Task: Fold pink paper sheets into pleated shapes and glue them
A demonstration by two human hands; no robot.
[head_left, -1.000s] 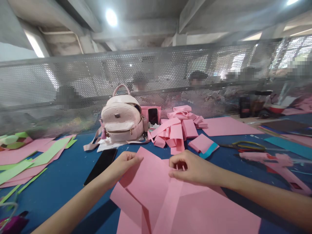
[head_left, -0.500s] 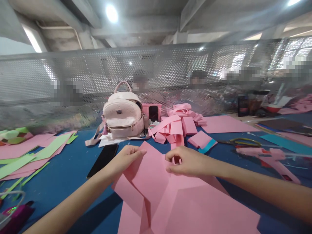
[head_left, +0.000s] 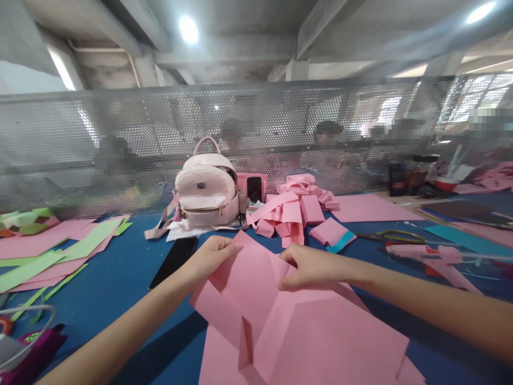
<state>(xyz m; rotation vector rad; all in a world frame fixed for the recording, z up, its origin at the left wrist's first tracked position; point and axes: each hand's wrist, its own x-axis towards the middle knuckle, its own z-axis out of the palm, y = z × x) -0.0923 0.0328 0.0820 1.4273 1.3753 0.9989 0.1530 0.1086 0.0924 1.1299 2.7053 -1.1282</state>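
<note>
Phone near L, backpack & scraps ahead; blue table open further L.

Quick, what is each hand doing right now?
Left hand: closed, pinching the far edge of the pink paper sheet.
Right hand: closed, gripping the same sheet.

Bright ceiling lamps, glary; edges warped, blurred.

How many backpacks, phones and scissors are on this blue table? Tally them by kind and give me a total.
Backpack: 1
Phones: 2, one lying flat, the other propped upright beside the backpack
Scissors: 1
Total: 4
</note>
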